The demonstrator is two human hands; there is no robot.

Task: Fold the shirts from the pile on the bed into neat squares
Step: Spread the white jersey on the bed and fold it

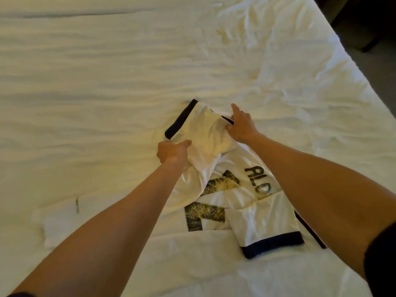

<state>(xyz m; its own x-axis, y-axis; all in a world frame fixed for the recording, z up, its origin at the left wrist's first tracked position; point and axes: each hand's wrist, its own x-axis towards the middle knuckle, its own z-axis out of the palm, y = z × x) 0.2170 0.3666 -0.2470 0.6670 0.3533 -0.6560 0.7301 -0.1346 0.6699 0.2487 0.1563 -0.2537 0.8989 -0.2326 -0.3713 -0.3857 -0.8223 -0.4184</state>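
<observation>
Two hands work one white jersey [235, 189] lying mid-bed [107, 82]. Left hand [172, 152] grips its far sleeve; right hand [241, 125] pinches cloth beside it, forefinger outstretched. Judged best: draw the sleeve flat inward, edges square, before creasing.

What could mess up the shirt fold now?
The left hand grips bunched cloth of the jersey, so that side may fold in lumpy, not square. The right hand pinches only an edge, which might slip. The near sleeve lies crooked and may stick out.
</observation>
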